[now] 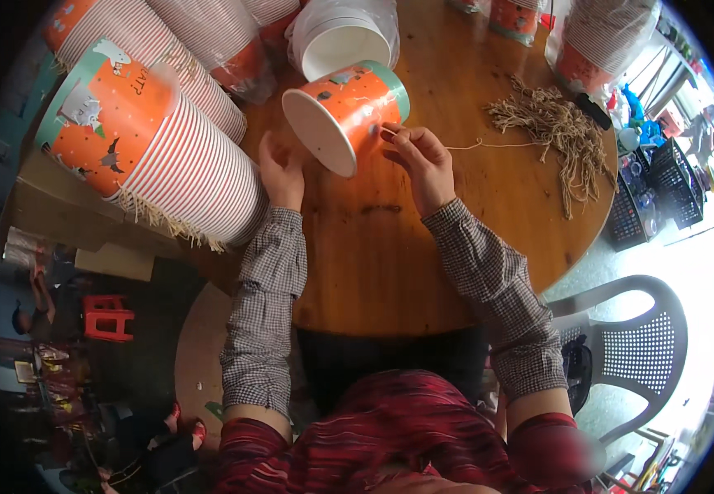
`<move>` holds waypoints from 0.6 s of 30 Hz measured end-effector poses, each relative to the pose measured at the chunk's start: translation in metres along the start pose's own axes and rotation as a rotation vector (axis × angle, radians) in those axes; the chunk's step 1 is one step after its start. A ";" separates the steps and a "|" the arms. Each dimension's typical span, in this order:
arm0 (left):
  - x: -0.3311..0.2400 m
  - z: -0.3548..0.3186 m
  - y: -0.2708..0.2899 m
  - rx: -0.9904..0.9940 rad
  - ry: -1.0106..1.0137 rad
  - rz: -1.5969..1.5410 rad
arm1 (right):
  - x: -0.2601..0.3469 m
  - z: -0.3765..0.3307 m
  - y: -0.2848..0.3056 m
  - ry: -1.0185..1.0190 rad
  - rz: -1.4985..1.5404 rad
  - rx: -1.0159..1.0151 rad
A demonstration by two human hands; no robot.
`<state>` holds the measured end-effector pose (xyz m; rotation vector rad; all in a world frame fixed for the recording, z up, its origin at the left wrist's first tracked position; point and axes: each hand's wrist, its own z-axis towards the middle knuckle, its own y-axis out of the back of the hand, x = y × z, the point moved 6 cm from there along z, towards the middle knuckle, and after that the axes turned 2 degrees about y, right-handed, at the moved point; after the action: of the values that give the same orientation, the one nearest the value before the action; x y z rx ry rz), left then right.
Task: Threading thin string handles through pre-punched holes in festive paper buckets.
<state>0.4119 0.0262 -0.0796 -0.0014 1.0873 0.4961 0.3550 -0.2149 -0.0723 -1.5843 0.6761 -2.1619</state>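
While the left hand [283,171] steadies 1 orange paper bucket [347,115] lying sideways on the round table [390,272], the right hand [423,158] pinches a twine string [464,146] at its hole; stacked strung buckets [167,156] suggest many done, loose strings [558,132] remain.

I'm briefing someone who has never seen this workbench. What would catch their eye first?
First, the orange paper bucket lying on its side mid-table, steadied by the left hand while the right hand pinches a string at its wall. Next, the long stack of orange buckets lying at the left, and the heap of tan twine on the round wooden table at the right.
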 end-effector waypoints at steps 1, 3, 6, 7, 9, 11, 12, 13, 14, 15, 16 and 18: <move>-0.016 -0.006 0.006 -0.133 -0.136 0.144 | 0.001 0.000 -0.001 0.034 -0.044 0.010; -0.029 -0.018 0.002 -0.027 -0.104 0.009 | 0.001 -0.001 -0.002 0.063 -0.086 0.019; -0.054 -0.041 -0.024 0.229 -0.129 -0.280 | 0.000 -0.001 -0.004 0.088 -0.145 0.031; -0.056 -0.042 -0.030 0.246 -0.181 -0.259 | -0.002 0.000 -0.004 0.075 -0.157 0.038; -0.045 -0.034 -0.034 0.188 -0.258 -0.139 | -0.006 0.002 -0.004 0.062 -0.171 0.047; -0.023 -0.025 -0.045 0.317 -0.038 -0.056 | -0.011 0.003 -0.004 0.041 -0.229 0.087; -0.022 -0.024 -0.049 0.321 -0.033 -0.059 | -0.012 0.005 0.000 0.038 -0.233 0.084; -0.025 -0.022 -0.052 0.320 -0.107 -0.038 | -0.012 0.007 0.002 0.055 -0.262 0.103; -0.031 -0.021 -0.053 0.320 -0.180 -0.013 | -0.012 0.009 0.001 0.071 -0.288 0.122; -0.032 -0.020 -0.054 0.324 -0.175 -0.012 | -0.013 0.009 0.002 0.066 -0.288 0.118; -0.033 -0.021 -0.056 0.350 -0.167 -0.030 | -0.014 0.009 0.003 0.050 -0.303 0.121; -0.037 -0.025 -0.058 0.380 -0.153 -0.046 | -0.013 0.008 0.003 0.029 -0.316 0.120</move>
<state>0.3999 -0.0453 -0.0739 0.3400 1.0145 0.2384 0.3664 -0.2115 -0.0826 -1.6922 0.3116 -2.4001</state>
